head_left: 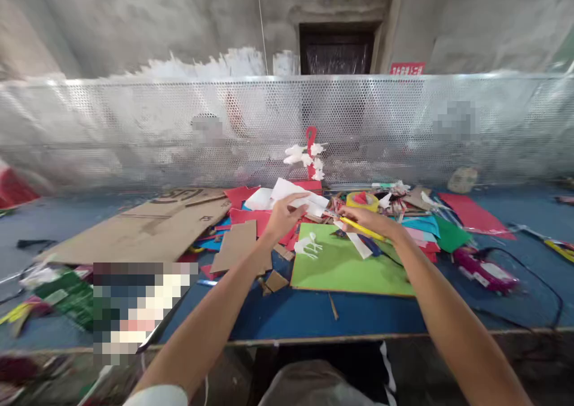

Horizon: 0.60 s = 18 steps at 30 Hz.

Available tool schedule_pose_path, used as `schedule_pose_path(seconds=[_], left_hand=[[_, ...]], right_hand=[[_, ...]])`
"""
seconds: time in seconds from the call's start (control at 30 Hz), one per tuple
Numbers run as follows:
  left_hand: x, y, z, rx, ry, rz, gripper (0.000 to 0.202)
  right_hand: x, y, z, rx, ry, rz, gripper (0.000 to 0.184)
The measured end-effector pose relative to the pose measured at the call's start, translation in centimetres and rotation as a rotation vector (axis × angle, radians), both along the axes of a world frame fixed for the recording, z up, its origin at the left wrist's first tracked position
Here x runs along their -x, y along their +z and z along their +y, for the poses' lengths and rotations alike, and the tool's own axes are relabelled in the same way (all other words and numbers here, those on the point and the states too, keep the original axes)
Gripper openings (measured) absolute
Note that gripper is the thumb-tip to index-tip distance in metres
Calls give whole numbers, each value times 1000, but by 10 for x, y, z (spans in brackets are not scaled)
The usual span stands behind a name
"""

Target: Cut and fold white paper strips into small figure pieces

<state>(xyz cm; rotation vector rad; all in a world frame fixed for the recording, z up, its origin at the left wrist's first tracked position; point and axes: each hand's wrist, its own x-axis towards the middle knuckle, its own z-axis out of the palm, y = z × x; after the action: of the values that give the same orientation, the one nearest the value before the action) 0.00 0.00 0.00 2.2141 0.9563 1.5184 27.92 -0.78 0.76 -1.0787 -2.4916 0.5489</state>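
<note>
Pinched in my left hand [287, 216] is a folded sheet of white paper [289, 189], raised above the table. My right hand [364, 217] grips a pair of scissors with yellow handles [365, 229]; the blades point left and meet the paper's right edge. Below the scissors, a narrow white paper strip [360, 246] slants down over the green board [345, 274]. On that board's left part lies a white paper cutout [308, 246] shaped like an animal with thin legs. My right fingers partly hide the scissor loops.
Brown cardboard [134, 229] covers the table's left side. Behind my hands, white paper flowers [317, 150] hang on a red stand before a perforated metal screen [251, 125]. A yellow tape roll [368, 201] and coloured paper lie beyond; a purple corded device [484, 271] sits right.
</note>
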Motion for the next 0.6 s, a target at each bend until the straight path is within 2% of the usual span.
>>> schedule_pose_path(seconds=[0.17, 0.37, 0.6], left_hand=[[-1, 0, -1, 40, -12, -9, 38], [-1, -2, -2, 125, -53, -28, 42], [9, 6, -1, 53, -31, -22, 35]], right_hand=[[1, -3, 4, -3, -15, 30, 39], [2, 10, -6, -1, -22, 11, 40], [-2, 9, -7, 35, -34, 43, 39]])
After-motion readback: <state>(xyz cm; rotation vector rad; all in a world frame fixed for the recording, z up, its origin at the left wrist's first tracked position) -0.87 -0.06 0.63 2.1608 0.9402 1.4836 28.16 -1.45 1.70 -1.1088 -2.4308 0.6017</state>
